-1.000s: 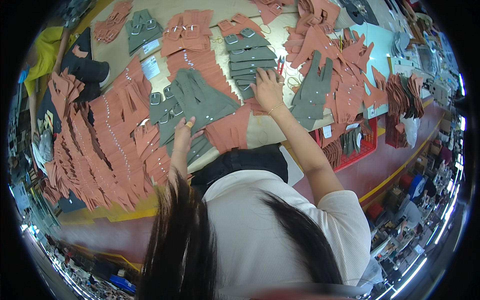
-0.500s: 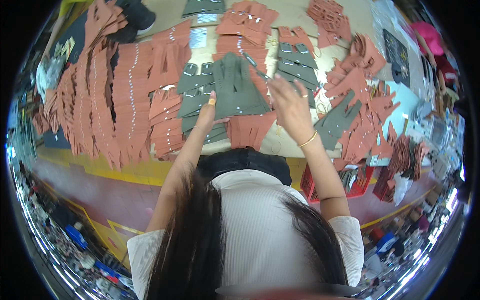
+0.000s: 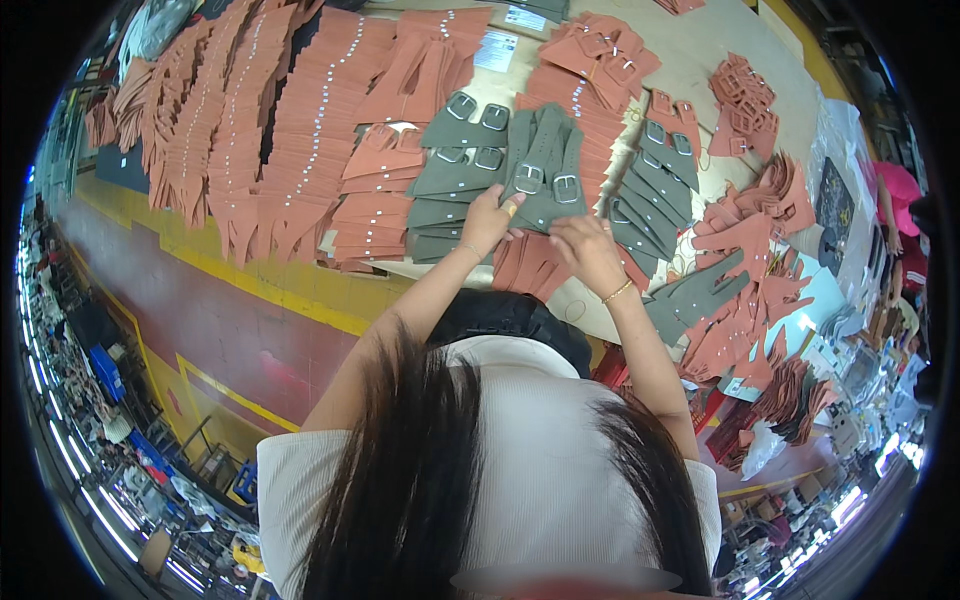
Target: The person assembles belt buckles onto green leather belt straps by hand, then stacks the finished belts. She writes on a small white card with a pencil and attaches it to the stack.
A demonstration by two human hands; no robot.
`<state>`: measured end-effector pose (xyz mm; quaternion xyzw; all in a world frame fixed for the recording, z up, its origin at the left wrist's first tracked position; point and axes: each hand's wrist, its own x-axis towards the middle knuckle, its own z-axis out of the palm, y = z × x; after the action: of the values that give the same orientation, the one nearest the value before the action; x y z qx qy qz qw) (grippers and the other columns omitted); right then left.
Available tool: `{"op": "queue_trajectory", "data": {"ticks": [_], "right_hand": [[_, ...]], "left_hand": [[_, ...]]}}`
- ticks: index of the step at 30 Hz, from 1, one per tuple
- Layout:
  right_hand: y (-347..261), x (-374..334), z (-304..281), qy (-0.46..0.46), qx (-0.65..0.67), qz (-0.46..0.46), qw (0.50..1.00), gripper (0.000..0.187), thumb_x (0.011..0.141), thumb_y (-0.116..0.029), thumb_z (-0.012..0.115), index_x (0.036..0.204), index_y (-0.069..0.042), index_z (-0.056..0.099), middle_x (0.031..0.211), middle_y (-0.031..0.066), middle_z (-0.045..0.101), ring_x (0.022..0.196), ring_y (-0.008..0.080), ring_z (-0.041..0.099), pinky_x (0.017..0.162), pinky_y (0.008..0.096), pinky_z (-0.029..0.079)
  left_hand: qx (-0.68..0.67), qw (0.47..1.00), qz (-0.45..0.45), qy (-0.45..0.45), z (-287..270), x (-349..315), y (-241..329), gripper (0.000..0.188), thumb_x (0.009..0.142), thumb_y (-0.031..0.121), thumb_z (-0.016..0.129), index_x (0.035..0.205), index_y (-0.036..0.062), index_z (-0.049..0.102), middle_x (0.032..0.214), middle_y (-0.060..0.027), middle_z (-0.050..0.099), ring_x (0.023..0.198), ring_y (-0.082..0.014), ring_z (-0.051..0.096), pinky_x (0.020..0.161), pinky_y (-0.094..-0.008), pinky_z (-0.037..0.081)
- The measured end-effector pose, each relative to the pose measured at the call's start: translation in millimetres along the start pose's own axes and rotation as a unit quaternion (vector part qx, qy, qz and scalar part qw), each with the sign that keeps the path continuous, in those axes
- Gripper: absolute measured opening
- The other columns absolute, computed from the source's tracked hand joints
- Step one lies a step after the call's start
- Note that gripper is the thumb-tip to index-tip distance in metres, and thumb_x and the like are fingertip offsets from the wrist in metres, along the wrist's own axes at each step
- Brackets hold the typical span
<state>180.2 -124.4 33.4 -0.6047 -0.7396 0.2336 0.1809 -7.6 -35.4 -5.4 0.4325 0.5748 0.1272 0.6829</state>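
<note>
1. Left hand (image 3: 488, 222): closed on the lower left edge of a dark green buckled panel (image 3: 540, 145); thumb on top, near one buckle, fingers partly hidden beneath.
2. Right hand (image 3: 592, 250): fingers bent and narrowly spread, at the lower right edge of the same panel; cannot tell whether it pinches the edge or only touches it.
3. Dark green buckled panel: one, in front of the person, straps pointing away, two silver buckles (image 3: 528, 179) toward the hands.
4. Left green stack (image 3: 455, 183): overlapping buckled panels, close beside the panel and left hand.
5. Right green stack (image 3: 650, 205): fanned buckled panels, near the right hand, on its far right side.
6. Orange strapped panels (image 3: 330, 110): long overlapping rows, covering the left part of the counter (image 3: 690, 40).
7. Green split panel (image 3: 700, 292): flat, right of the right hand, beside a loose orange pile (image 3: 745, 225).
8. Edges: the counter's near edge runs just before the person's waist, with both hands just beyond it.
9. Open room: a small bare patch below the right hand; wider bare surface at the far right; sideways, stacks crowd both hands.
</note>
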Motion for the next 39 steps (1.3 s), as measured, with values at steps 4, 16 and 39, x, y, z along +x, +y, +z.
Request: {"op": "queue_trajectory", "data": {"ticks": [4,16,39], "right_hand": [[-19.3,47.7,-11.7,0.082,0.021,-0.008,0.996,0.010,0.085,-0.011,0.063,0.092,-0.006,0.067,0.091,0.0042,0.063,0.086,0.0241,0.058,0.076,0.0369,0.041],[-70.5,145.7,31.5,-0.153,-0.049,-0.089,0.983,0.012,0.079,-0.017,0.066,0.087,-0.010,0.071,0.090,0.0079,0.064,0.088,0.0262,0.065,0.081,0.0393,0.046],[-95.3,153.1,-36.7,-0.041,0.217,-0.110,0.969,0.013,0.073,-0.010,0.060,0.077,-0.001,0.051,0.094,0.0113,0.062,0.083,0.0297,0.060,0.071,0.0391,0.048]], "left_hand": [[0.030,0.998,0.042,0.042,5.0,-3.3,-6.9,0.049,0.093,0.028,0.060,0.117,-0.0125,0.048,0.087,-0.0188,0.063,0.057,-0.0206,0.067,0.044,-0.0269,0.050],[0.194,0.967,0.110,0.123,10.8,2.4,-35.7,0.033,0.083,0.026,0.060,0.104,0.0000,0.060,0.093,-0.0217,0.067,0.089,-0.0391,0.063,0.078,-0.0458,0.048],[0.205,0.967,0.124,0.086,4.8,9.0,-18.1,0.032,0.091,0.029,0.055,0.100,-0.0011,0.059,0.093,-0.0221,0.065,0.081,-0.0353,0.065,0.072,-0.0480,0.049]]}}
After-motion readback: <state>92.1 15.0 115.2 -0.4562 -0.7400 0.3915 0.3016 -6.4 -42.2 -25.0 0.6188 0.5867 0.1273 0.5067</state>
